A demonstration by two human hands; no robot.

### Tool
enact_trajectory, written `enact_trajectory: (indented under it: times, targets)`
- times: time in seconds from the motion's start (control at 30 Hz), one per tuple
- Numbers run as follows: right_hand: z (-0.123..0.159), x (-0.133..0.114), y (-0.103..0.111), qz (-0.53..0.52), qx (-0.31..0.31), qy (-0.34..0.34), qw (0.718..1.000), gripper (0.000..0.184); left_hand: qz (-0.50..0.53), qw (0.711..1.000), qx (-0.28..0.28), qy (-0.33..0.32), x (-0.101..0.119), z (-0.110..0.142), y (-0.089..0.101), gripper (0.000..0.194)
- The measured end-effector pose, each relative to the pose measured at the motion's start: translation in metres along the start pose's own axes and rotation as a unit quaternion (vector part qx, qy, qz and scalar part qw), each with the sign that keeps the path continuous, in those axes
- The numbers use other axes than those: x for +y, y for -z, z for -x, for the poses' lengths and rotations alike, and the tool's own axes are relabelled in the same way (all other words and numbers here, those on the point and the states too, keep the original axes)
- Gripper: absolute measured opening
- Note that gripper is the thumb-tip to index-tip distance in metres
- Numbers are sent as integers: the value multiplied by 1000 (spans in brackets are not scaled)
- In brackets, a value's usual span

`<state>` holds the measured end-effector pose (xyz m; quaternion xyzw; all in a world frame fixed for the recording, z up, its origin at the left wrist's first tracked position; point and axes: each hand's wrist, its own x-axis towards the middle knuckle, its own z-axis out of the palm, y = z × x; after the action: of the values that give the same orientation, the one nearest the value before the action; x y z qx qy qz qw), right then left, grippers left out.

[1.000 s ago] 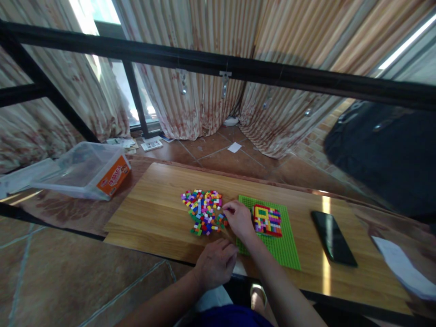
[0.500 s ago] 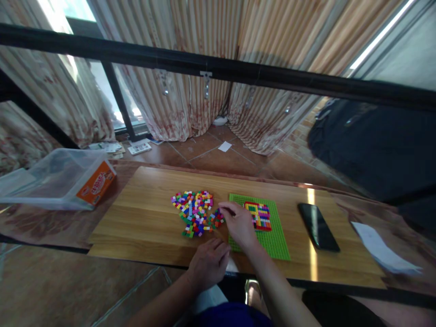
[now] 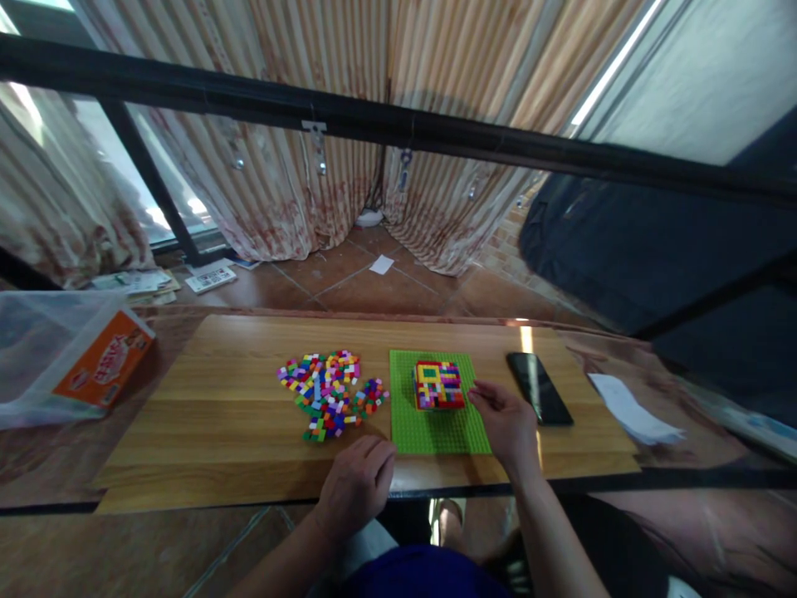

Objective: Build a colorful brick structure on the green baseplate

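A block of small multicoloured building bricks (image 3: pixel 439 386) stands on a green studded baseplate (image 3: pixel 429 436), its top showing yellow, red, purple and pink. My right hand (image 3: pixel 507 419) is over the baseplate's right side, thumb and fingertips pinched close to the block's right face. A tiny building brick seems to be in that pinch, mostly hidden by the fingers. My left hand (image 3: pixel 358 477) rests at the table's front edge, fingers curled together, with nothing visible in it. Left of the baseplate lies a loose pile of bricks (image 3: pixel 330 394) in many colours.
A black phone (image 3: pixel 540 389) lies on the wooden table (image 3: pixel 205 399) right of the baseplate, with white paper (image 3: pixel 632 407) beyond it. At the far left stands a clear plastic bin (image 3: pixel 43 353) with an orange label. A dark bar (image 3: pixel 249 100) crosses before the curtains.
My right hand has moved from the loose brick pile rightward across the baseplate to the block's right side. My left hand stays at the table edge. The view has turned right.
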<state>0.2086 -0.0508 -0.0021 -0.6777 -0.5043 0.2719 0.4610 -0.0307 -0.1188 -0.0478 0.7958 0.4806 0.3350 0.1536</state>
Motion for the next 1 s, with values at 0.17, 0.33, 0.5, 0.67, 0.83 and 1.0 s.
enact_trajectory:
  times: [0.17, 0.33, 0.5, 0.67, 0.83, 1.0]
  targets:
    - [-13, 4, -6, 5, -13, -5, 1000, 30, -2, 1000, 5, -2, -1, 0, -1, 14]
    - [-22, 4, -9, 24, -38, -9, 999, 31, -5, 1000, 6, -7, -2, 1, -2, 14]
    - [-25, 1, -12, 36, -57, -10, 998, 34, -6, 1000, 1, -4, -2, 1, -1, 14]
    - [-27, 0, -14, 36, -50, -19, 998, 34, -13, 1000, 1, -8, -1, 0, -1, 14]
    - [-29, 0, -12, 77, -61, -22, 995, 36, -10, 1000, 4, -14, 1, -1, 1, 15]
    - [-26, -6, -11, 146, -57, 10, 988, 30, -16, 1000, -1, -11, 2, -1, 2, 15]
